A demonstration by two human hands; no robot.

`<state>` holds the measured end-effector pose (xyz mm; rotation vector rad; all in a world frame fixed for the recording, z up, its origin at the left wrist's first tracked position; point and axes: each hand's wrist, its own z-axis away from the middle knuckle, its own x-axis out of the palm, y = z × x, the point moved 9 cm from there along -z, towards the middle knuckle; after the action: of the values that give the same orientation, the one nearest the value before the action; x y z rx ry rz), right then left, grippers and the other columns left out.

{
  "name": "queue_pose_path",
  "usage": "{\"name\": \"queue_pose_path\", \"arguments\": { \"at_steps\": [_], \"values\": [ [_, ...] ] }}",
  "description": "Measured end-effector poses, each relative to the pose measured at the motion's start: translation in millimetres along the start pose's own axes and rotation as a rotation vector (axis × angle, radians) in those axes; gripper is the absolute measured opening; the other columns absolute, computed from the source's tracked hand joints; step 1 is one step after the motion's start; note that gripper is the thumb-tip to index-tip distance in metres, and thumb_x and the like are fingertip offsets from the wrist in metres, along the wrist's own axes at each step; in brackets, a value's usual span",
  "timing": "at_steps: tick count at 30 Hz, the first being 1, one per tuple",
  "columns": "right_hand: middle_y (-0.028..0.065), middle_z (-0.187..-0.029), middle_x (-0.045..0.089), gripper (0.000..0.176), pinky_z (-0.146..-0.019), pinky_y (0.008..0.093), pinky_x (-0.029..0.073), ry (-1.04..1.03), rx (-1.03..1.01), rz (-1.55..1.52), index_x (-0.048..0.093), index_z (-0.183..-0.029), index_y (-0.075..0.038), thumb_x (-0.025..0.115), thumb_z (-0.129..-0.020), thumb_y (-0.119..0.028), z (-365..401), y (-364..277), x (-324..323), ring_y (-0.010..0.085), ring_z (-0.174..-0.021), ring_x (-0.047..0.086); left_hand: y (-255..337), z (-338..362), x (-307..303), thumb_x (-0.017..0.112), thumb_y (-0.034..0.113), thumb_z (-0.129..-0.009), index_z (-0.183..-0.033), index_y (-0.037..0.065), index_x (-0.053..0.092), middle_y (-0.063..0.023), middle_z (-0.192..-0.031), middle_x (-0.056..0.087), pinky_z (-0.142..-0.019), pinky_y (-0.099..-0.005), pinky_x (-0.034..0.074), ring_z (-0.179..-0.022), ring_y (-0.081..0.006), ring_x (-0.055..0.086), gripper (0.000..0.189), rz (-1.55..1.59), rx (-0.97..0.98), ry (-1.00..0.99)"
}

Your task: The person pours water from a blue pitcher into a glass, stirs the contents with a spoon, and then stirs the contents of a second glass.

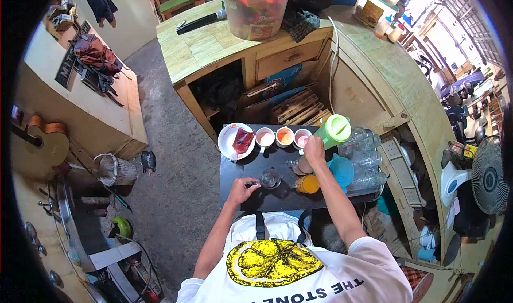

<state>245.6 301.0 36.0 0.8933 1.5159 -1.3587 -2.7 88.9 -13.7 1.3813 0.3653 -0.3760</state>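
My left hand (245, 189) pinches the handle of a clear glass mug (271, 179) on the black table (243, 170). My right hand (315, 150) is closed against the near side of a green lidded pitcher (335, 130), seemingly on its handle, which the hand hides. Just below that hand stands a glass mug of pinkish-brown drink (302, 166). Nearer me is a glass mug of orange drink (308, 184). Three white cups (285, 137) with pale pink to orange contents line the far edge. Left of them, a white bowl (228, 137) holds a red packet (243, 141).
A blue plastic jug (341, 170) stands beside my right forearm. Several upturned clear glasses (367, 166) crowd the table's right side. Behind the table is a wooden counter (206, 49) bearing a pink-lidded tub (255, 12). A fan (489, 175) stands at right.
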Motion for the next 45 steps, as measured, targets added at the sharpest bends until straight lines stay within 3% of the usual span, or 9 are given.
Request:
{"name": "queue_pose_path", "arguments": {
  "at_steps": [2, 5, 8, 14, 23, 29, 32, 41, 45],
  "values": [
    [0.0282, -0.089, 0.071, 0.012, -0.074, 0.0529, 0.059, 0.001, -0.029, 0.067, 0.072, -0.084, 0.004, 0.062, -0.084, -0.003, -2, -7, -1, 0.0448, -0.086, 0.071, 2, 0, 0, 0.079, 0.023, -0.086, -0.103, 0.001, 0.077, -0.0192, -0.099, 0.076, -0.079, -0.0398, 0.056, -0.089, -0.0338, 0.074, 0.028, 0.005, -0.019, -0.023],
    [0.0254, -0.089, 0.073, 0.013, -0.071, 0.047, 0.061, 0.019, -0.068, 0.175, 0.076, -0.084, -0.001, 0.063, -0.085, -0.003, -4, -14, -7, 0.0392, -0.085, 0.074, -6, -2, 4, 0.08, 0.02, -0.085, -0.104, 0.001, 0.077, -0.0174, -0.097, 0.077, -0.076, -0.0357, 0.055, -0.083, -0.0226, 0.074, 0.027, 0.008, 0.023, 0.009],
    [0.0243, -0.09, 0.073, 0.013, -0.072, 0.0454, 0.062, -0.01, -0.091, 0.227, 0.076, -0.082, -0.002, 0.063, -0.086, -0.003, -6, -17, -7, 0.0384, -0.085, 0.074, -7, -2, 3, 0.079, 0.022, -0.086, -0.103, 0.001, 0.077, -0.019, -0.096, 0.076, -0.077, -0.0403, 0.056, -0.084, -0.0341, 0.074, 0.028, 0.029, 0.043, 0.021],
    [0.023, -0.095, 0.074, 0.011, -0.073, 0.0446, 0.062, -0.068, -0.028, 0.2, 0.077, -0.086, -0.002, 0.067, -0.085, -0.006, -13, -12, 1, 0.0378, -0.088, 0.074, -2, -1, 1, 0.08, 0.023, -0.086, -0.101, 0.0, 0.077, -0.0194, -0.094, 0.076, -0.076, -0.0396, 0.056, -0.083, -0.034, 0.074, 0.027, 0.029, -0.004, 0.009],
    [0.0282, -0.101, 0.072, 0.021, -0.087, 0.0519, 0.056, -0.164, 0.196, -0.134, 0.075, -0.099, 0.003, 0.07, -0.088, -0.015, 1, -2, -8, 0.0443, -0.099, 0.069, 0, 0, 1, 0.08, 0.023, -0.086, -0.103, 0.0, 0.077, -0.0197, -0.093, 0.075, -0.076, -0.0403, 0.056, -0.083, -0.0347, 0.074, 0.028, -0.008, 0.053, 0.041],
    [0.0302, -0.101, 0.071, 0.032, -0.088, 0.0522, 0.054, -0.157, 0.274, -0.086, 0.074, -0.098, 0.005, 0.072, -0.091, -0.027, 1, 19, 9, 0.0446, -0.1, 0.069, 6, 2, -2, 0.08, 0.022, -0.085, -0.103, 0.002, 0.077, -0.0188, -0.089, 0.076, -0.073, -0.0393, 0.055, -0.078, -0.032, 0.073, 0.027, -0.02, -0.089, -0.015],
    [0.0308, -0.101, 0.07, 0.033, -0.087, 0.0522, 0.055, -0.126, 0.304, -0.103, 0.074, -0.097, 0.005, 0.073, -0.09, -0.028, 4, 17, 5, 0.0457, -0.099, 0.069, -5, 0, 3, 0.08, 0.022, -0.085, -0.102, 0.002, 0.078, -0.0191, -0.085, 0.075, -0.072, -0.039, 0.054, -0.075, -0.0305, 0.073, 0.026, 0.026, 0.034, 0.032],
    [0.0313, -0.1, 0.07, 0.022, -0.088, 0.0535, 0.054, -0.074, 0.372, -0.19, 0.073, -0.097, 0.006, 0.063, -0.086, -0.011, 20, 27, 4, 0.0474, -0.1, 0.068, 0, 0, 1, 0.08, 0.022, -0.085, -0.101, 0.002, 0.077, -0.0197, -0.077, 0.072, -0.064, -0.0371, 0.052, -0.064, -0.0247, 0.068, 0.026, -0.017, 0.005, 0.005],
    [0.0306, -0.1, 0.071, 0.022, -0.088, 0.0537, 0.054, -0.067, 0.405, -0.213, 0.074, -0.097, 0.003, 0.062, -0.085, -0.01, 25, 35, 6, 0.0466, -0.1, 0.068, -4, -1, 3, 0.081, 0.022, -0.085, -0.101, 0.002, 0.077, -0.0192, -0.079, 0.073, -0.065, -0.0376, 0.053, -0.066, -0.0268, 0.07, 0.026, -0.002, -0.035, -0.019]
  ]
}}
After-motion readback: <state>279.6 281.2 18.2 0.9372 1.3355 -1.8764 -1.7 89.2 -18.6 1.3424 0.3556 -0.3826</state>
